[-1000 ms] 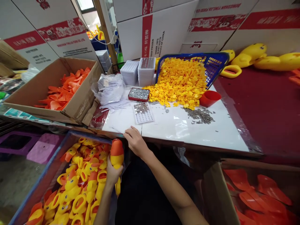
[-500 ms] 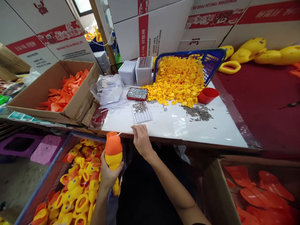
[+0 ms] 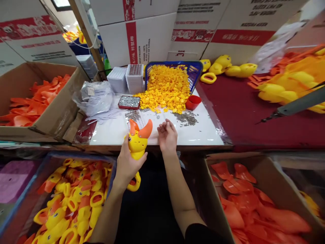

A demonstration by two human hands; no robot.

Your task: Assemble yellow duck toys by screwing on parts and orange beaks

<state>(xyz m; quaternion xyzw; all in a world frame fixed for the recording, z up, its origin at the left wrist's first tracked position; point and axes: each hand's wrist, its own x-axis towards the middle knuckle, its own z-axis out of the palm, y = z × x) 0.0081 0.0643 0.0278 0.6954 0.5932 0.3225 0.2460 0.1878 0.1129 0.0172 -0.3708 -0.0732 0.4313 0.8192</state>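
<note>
A yellow toy duck (image 3: 137,143) with an orange beak spread wide stands upright in my left hand (image 3: 129,166), whose fingers wrap round its body; its ring handle hangs below. My right hand (image 3: 168,137) is raised palm up at the table's front edge, right of the duck, its fingers curled together; whatever they hold is too small to make out. Behind the duck lies a clear tray (image 3: 142,119) with small metal pieces, partly hidden. Loose dark screws (image 3: 186,119) are heaped beyond my right hand.
A blue basket (image 3: 195,73) spills yellow parts beside a red cup (image 3: 193,102). Left are a red tray of metal bits (image 3: 129,102), white stacks and a plastic bag (image 3: 98,98). Bins of ducks and orange pieces flank me below. An electric screwdriver (image 3: 299,103) hangs at right.
The view has swung right. The duck has been raised and turned, and its beak now stands open. My right hand has turned palm up, and the white strip near the beak no longer shows.
</note>
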